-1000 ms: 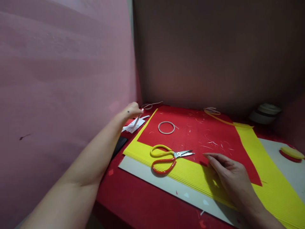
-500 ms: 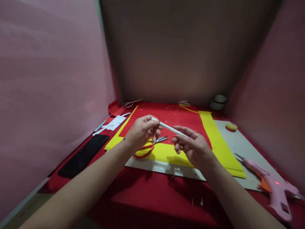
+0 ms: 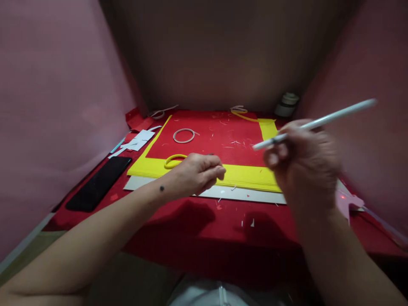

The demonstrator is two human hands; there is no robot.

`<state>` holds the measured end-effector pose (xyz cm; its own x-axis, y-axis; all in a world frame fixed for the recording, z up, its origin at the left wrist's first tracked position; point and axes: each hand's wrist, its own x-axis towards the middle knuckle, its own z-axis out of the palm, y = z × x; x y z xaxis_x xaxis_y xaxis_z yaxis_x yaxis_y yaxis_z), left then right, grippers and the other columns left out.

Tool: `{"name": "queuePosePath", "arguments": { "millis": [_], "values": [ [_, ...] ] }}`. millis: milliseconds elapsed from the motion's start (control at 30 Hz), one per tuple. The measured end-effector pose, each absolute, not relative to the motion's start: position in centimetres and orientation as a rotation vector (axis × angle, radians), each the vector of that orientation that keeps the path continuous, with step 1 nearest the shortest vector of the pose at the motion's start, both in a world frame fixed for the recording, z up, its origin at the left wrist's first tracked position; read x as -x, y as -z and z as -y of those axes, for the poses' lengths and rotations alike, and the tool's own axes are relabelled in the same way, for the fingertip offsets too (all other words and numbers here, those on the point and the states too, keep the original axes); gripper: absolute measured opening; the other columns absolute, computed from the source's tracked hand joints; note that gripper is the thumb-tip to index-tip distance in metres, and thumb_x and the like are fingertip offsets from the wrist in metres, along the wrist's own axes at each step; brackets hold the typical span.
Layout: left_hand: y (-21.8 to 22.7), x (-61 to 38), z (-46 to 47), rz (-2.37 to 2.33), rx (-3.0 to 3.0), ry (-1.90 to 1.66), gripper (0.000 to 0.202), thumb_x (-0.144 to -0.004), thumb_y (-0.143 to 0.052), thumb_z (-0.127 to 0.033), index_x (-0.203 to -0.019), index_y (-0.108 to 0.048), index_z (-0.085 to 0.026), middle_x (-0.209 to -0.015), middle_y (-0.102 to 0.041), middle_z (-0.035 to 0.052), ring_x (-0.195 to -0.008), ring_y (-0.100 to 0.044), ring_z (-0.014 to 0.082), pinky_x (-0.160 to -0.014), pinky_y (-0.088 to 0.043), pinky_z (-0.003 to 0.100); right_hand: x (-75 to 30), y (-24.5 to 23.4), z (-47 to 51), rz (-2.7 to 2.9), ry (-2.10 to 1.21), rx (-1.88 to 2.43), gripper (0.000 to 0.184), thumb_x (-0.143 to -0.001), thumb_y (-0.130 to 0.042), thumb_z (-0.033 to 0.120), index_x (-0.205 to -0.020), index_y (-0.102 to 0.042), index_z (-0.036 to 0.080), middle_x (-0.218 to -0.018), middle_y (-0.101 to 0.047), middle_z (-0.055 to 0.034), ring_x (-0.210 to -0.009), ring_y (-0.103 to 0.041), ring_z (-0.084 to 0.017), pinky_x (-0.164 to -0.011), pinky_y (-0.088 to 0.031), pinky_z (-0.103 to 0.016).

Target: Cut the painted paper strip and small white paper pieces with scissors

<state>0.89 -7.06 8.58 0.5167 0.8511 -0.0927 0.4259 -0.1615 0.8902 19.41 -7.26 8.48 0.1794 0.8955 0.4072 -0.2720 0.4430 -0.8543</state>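
One thin white stick (image 3: 314,123), prob. light & stiff, pinched near its lower end by right hand (image 3: 302,165); left hand (image 3: 199,172) loosely curled over scissors' yellow handle (image 3: 174,160), grip unclear.

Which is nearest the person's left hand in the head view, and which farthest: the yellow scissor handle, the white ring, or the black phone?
From the left hand:
1. Yellow scissor handle, touching its left edge.
2. White ring, behind it on the red sheet.
3. Black phone, far off to the left by the table's edge.
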Motion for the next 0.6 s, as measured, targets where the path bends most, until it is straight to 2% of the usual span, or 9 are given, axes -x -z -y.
{"name": "queuePosePath", "arguments": {
  "millis": [100,233,333,400,500,600],
  "values": [
    [-8.4,-0.4,7.0,-1.107,-1.747,-0.568,0.021,-0.087,-0.044,-0.032,-0.077,-0.053,-0.016,-0.052,-0.049,-0.0038,-0.039,-0.042,0.0048,-0.036,-0.03,0.016,-20.1,-9.5,7.5,1.097,-0.863,0.731,0.014,-0.083,-0.052,0.022,-0.069,-0.047,0.023,-0.049,-0.036,0.0087,-0.038,-0.035,-0.006,-0.038,-0.032,-0.02],
    [-8.4,-1.4,6.8,-1.025,-1.856,-0.607,0.027,-0.079,-0.057,-0.038,-0.096,-0.052,-0.018,-0.071,-0.06,-0.0006,-0.052,-0.053,0.0077,-0.042,-0.037,0.017,-19.3,-8.2,7.5,1.145,-1.017,0.776,0.012,-0.083,-0.053,0.028,-0.074,-0.046,0.023,-0.049,-0.037,0.0088,-0.038,-0.035,-0.006,-0.036,-0.028,-0.019],
    [-8.6,-2.7,7.0,-1.029,-2.055,-0.631,0.02,-0.084,-0.049,-0.037,-0.078,-0.051,-0.018,-0.059,-0.054,-0.0036,-0.048,-0.048,0.0061,-0.046,-0.035,0.017,-18.2,-6.7,7.7,1.184,-1.098,0.796,0.011,-0.083,-0.054,0.029,-0.077,-0.047,0.023,-0.049,-0.037,0.0086,-0.039,-0.035,-0.006,-0.037,-0.027,-0.019],
    [-8.8,-3.3,7.3,-1.093,-2.17,-0.643,0.028,-0.088,-0.042,-0.035,-0.065,-0.046,-0.018,-0.051,-0.047,-0.0047,-0.044,-0.041,0.0055,-0.045,-0.031,0.018,-17.7,-6.2,8.0,1.196,-1.112,0.821,0.011,-0.083,-0.054,0.03,-0.078,-0.048,0.022,-0.05,-0.038,0.0084,-0.04,-0.036,-0.006,-0.038,-0.029,-0.019],
    [-9.1,-3.4,7.7,-1.108,-2.267,-0.657,0.031,-0.088,-0.041,-0.034,-0.062,-0.043,-0.019,-0.049,-0.043,-0.0048,-0.043,-0.037,0.006,-0.044,-0.027,0.02,-17.9,-6.6,8.5,1.193,-1.058,0.831,0.011,-0.083,-0.054,0.03,-0.078,-0.048,0.023,-0.05,-0.037,0.0085,-0.041,-0.037,-0.006,-0.04,-0.03,-0.02],
    [-8.8,-2.4,7.9,-1.115,-2.33,-0.648,0.03,-0.087,-0.042,-0.033,-0.061,-0.044,-0.019,-0.049,-0.042,-0.0044,-0.044,-0.036,0.0063,-0.045,-0.027,0.021,-20.1,-8.4,8.5,1.168,-0.889,0.857,0.016,-0.083,-0.052,0.03,-0.07,-0.044,0.023,-0.05,-0.032,0.0089,-0.041,-0.035,-0.005,-0.04,-0.029,-0.02]
  ]
}}
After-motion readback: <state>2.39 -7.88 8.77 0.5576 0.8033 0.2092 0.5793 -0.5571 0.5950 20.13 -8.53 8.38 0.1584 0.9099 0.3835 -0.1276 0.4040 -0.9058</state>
